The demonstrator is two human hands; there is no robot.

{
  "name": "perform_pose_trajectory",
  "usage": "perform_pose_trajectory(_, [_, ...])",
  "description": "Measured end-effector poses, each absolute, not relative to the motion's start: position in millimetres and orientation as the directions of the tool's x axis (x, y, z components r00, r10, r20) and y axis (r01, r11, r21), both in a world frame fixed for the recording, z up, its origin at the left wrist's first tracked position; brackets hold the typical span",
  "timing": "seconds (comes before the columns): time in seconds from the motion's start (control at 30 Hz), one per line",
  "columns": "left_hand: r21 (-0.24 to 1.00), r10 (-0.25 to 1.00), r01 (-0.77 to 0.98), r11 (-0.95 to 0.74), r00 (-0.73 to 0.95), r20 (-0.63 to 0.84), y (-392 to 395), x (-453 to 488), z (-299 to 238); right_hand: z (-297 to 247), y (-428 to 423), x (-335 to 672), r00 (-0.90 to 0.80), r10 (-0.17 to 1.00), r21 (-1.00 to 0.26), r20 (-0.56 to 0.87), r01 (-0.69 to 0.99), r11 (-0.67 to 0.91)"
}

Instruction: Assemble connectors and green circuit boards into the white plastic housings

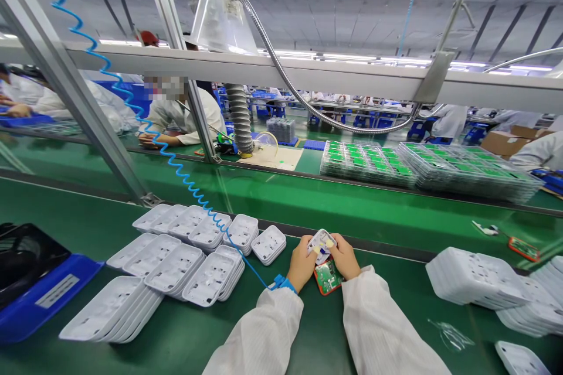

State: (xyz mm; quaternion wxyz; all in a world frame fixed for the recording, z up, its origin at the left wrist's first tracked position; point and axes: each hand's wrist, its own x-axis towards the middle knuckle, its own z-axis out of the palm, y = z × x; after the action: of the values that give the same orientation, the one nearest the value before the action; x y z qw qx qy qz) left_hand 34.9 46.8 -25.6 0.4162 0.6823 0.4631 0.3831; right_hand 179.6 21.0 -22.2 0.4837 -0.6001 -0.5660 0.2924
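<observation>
Between both hands is a small white plastic housing (321, 239), tilted up with its inner side toward me. My left hand (301, 265) grips its left edge, the thumb laid across it. On the right edge, my right hand (345, 258) is closed in the same way. Both thumb tips look pale yellow, perhaps covered. Just below the housing is a green circuit board (329, 279) with a red-orange edge; whether the fingers also hold it is unclear. A blue wrist strap (284, 283) circles my left wrist, joined to a coiled blue cord (187, 181).
Stacked white plastic housings (171, 266) stand at left, and more white housings (477, 278) at right. A blue bin (48, 299) is at far left. Clear plastic scraps (453, 334) lie at right. Across the green belt (281, 199) are trays of green boards (365, 161) and a co-worker (189, 114).
</observation>
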Motion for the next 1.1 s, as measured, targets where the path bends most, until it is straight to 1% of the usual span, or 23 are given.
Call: perform_pose_trajectory(1.1, [0.927,0.952,0.317,-0.200,0.288,0.107,45.4,34.6,-19.8,-27.4,23.1,182.6,0.177,0.964,-0.904,0.199,0.412,0.111])
